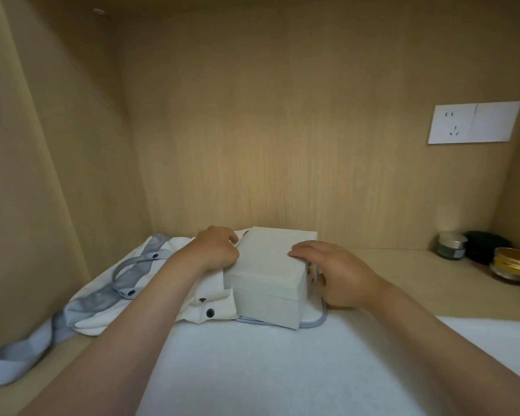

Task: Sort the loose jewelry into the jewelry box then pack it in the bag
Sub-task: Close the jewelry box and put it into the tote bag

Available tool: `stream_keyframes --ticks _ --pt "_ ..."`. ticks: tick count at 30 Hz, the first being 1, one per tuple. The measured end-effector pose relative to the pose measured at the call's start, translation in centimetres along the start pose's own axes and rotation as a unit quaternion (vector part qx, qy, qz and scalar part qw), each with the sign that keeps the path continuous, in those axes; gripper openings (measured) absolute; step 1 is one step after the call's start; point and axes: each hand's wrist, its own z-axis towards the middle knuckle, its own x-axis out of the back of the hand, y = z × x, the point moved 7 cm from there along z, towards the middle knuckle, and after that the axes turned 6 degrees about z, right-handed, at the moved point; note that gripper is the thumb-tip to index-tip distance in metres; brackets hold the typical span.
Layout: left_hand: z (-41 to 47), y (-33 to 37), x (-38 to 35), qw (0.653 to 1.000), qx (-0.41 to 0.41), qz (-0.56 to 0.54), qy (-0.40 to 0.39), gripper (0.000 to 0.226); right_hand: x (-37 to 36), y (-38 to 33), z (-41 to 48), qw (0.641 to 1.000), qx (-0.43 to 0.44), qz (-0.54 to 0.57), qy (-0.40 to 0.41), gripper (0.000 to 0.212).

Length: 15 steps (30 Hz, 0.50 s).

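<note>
Pale jewelry box (267,265), lid closed, half inside white grey-strapped bag (222,307), left hand (213,250) gripping bag edge, right hand (336,271) flat on lid, fingers straight.

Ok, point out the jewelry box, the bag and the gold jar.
jewelry box (269,255): head view, middle of its lid.
bag (222,304): head view, white flap beside the box.
gold jar (512,261): head view, its lid.
</note>
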Motion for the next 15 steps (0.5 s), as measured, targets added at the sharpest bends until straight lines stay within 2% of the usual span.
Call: stream_keyframes --ticks 2,5,10,15 --pt "0.5 0.3 -0.5 1.000 -0.002 -0.007 -0.015 0.052 -1.3 0.0 -0.5 0.997 0.036 -0.065 -0.032 0.084" --pt "0.4 0.5 -1.6 0.996 -0.022 -0.080 -0.020 0.056 -1.9 0.1 0.0 0.992 0.064 -0.104 -0.039 0.094" --pt "0.0 -0.1 -2.0 0.989 -0.026 -0.142 0.024 0.050 -2.6 -0.2 1.2 0.982 0.110 -0.133 -0.073 0.094" --pt "-0.5 0.7 0.2 0.976 -0.043 -0.203 0.072 0.049 -2.8 -1.8 1.4 0.977 0.158 -0.142 -0.023 0.091"
